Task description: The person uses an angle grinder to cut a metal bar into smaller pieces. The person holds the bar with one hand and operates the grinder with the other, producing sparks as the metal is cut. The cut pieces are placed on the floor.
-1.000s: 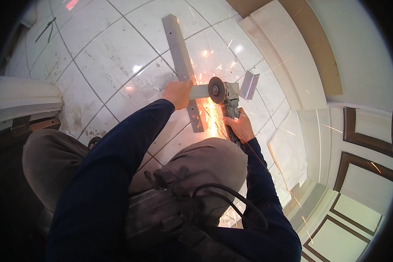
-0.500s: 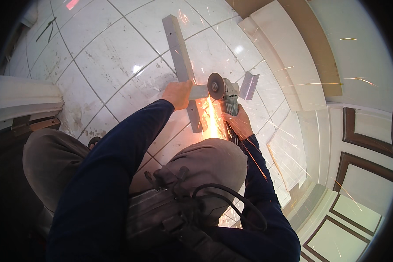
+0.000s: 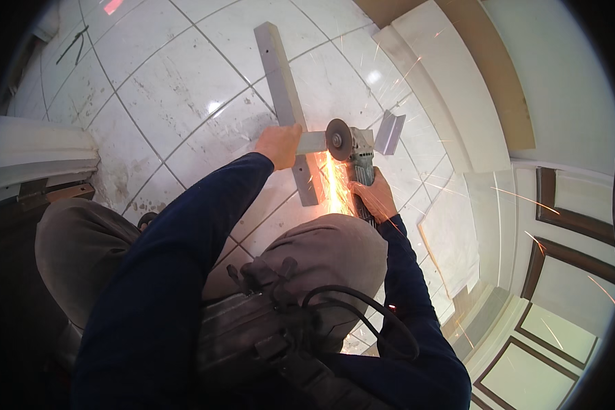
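Observation:
My left hand (image 3: 277, 147) is closed on a short grey metal bar (image 3: 311, 142), which lies crosswise over a long grey bar (image 3: 275, 68) with holes on the tiled floor. My right hand (image 3: 374, 193) grips the body of an angle grinder (image 3: 362, 171). Its disc (image 3: 338, 139) sits at the short bar's right end; the exact contact is hard to make out. A bright stream of sparks (image 3: 333, 184) runs from the disc toward my right knee (image 3: 321, 253), with stray sparks flying rightward. A small angled metal offcut (image 3: 389, 133) lies just right of the grinder.
Pale boards (image 3: 437, 89) and a brown board (image 3: 512, 102) are along the right, beside brown-framed white panels (image 3: 574, 273). A white moulded edge (image 3: 41, 150) stands at the left, and thin dark strips (image 3: 73, 44) lie on the floor (image 3: 164, 68) at upper left.
The spray of stray sparks has shifted. My hands, the grinder and the bars stay almost in the same places.

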Demonstrator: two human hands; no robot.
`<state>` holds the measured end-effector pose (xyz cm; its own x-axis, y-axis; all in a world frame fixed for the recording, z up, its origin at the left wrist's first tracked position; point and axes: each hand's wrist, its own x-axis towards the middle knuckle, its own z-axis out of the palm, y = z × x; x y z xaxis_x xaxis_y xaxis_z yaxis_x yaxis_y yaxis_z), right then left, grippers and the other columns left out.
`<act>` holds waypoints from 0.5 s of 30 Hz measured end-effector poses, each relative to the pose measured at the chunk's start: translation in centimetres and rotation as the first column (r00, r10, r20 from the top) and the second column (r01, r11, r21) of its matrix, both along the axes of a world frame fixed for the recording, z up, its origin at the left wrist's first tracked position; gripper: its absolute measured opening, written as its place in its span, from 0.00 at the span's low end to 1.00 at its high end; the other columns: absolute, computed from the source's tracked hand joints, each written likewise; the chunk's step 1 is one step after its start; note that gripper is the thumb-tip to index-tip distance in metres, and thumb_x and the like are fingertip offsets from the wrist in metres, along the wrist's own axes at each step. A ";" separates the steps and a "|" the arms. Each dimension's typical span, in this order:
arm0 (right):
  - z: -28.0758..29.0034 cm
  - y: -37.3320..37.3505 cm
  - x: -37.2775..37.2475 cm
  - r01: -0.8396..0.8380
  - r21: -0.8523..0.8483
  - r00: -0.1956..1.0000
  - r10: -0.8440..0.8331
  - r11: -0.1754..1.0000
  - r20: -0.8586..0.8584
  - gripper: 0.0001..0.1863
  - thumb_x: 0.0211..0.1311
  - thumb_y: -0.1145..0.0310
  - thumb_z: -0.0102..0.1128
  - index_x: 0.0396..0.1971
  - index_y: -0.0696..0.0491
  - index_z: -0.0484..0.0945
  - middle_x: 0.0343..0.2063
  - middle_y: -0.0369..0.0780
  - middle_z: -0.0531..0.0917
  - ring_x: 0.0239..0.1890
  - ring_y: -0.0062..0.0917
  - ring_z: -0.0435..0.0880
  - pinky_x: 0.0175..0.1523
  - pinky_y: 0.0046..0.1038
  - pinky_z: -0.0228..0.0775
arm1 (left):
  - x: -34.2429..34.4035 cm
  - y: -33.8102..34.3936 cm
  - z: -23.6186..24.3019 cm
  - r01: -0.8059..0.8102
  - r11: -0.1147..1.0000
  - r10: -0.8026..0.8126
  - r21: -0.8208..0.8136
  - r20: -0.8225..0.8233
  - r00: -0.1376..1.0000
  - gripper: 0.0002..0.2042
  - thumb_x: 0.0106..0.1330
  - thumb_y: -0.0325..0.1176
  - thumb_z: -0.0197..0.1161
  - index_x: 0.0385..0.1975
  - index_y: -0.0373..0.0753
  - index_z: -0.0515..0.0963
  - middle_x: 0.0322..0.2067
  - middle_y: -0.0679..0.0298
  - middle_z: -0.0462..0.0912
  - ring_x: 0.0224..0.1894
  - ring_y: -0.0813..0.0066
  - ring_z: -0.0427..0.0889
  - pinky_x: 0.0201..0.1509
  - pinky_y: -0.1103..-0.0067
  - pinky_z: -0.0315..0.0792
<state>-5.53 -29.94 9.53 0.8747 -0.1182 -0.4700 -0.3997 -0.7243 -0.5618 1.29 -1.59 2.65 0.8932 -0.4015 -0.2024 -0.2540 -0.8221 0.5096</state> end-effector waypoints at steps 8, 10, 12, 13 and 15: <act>-1.0 -0.3 0.6 0.031 0.086 0.999 -0.033 0.996 0.019 0.34 0.49 0.57 0.74 0.53 0.63 0.77 0.41 0.48 0.87 0.40 0.33 0.88 0.49 0.34 0.79 | 0.0 -0.1 0.0 0.010 1.000 -0.010 0.015 0.006 1.000 0.19 0.56 0.30 0.69 0.46 0.33 0.75 0.34 0.49 0.88 0.40 0.46 0.89 0.43 0.58 0.81; -0.9 -0.2 0.7 0.032 0.108 0.998 -0.037 0.994 0.050 0.34 0.49 0.57 0.74 0.53 0.64 0.77 0.41 0.48 0.87 0.41 0.32 0.88 0.48 0.34 0.80 | -0.1 -0.2 0.1 0.004 1.000 -0.004 0.017 0.004 1.000 0.19 0.55 0.30 0.69 0.46 0.33 0.75 0.35 0.49 0.88 0.40 0.46 0.89 0.44 0.59 0.82; -0.6 0.2 0.9 0.040 0.113 0.999 -0.042 0.993 0.008 0.34 0.49 0.57 0.74 0.53 0.64 0.76 0.41 0.48 0.87 0.40 0.32 0.88 0.48 0.33 0.80 | -0.2 0.0 0.1 -0.001 1.000 0.001 0.023 0.002 1.000 0.19 0.55 0.29 0.70 0.46 0.33 0.75 0.35 0.49 0.88 0.40 0.46 0.89 0.44 0.59 0.82; -0.3 0.3 1.0 0.046 0.111 0.999 -0.045 0.993 -0.012 0.34 0.49 0.57 0.74 0.53 0.64 0.76 0.41 0.48 0.87 0.40 0.32 0.88 0.47 0.33 0.80 | -0.2 0.0 0.0 -0.001 1.000 0.001 0.022 0.003 1.000 0.19 0.55 0.29 0.70 0.46 0.33 0.75 0.35 0.49 0.88 0.40 0.46 0.89 0.44 0.59 0.82; -0.2 0.5 1.2 0.069 0.113 0.997 -0.065 0.991 -0.033 0.35 0.49 0.57 0.74 0.54 0.64 0.76 0.41 0.48 0.87 0.40 0.32 0.88 0.47 0.33 0.80 | -0.2 0.0 -0.1 -0.008 1.000 0.008 0.002 0.018 1.000 0.18 0.55 0.29 0.70 0.45 0.33 0.75 0.35 0.49 0.88 0.40 0.46 0.89 0.44 0.59 0.82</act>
<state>-4.30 -29.42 9.34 0.8526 -0.1204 -0.5085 -0.4623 -0.6275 -0.6265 1.04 -1.57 2.55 0.9002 -0.3936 -0.1866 -0.2564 -0.8251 0.5035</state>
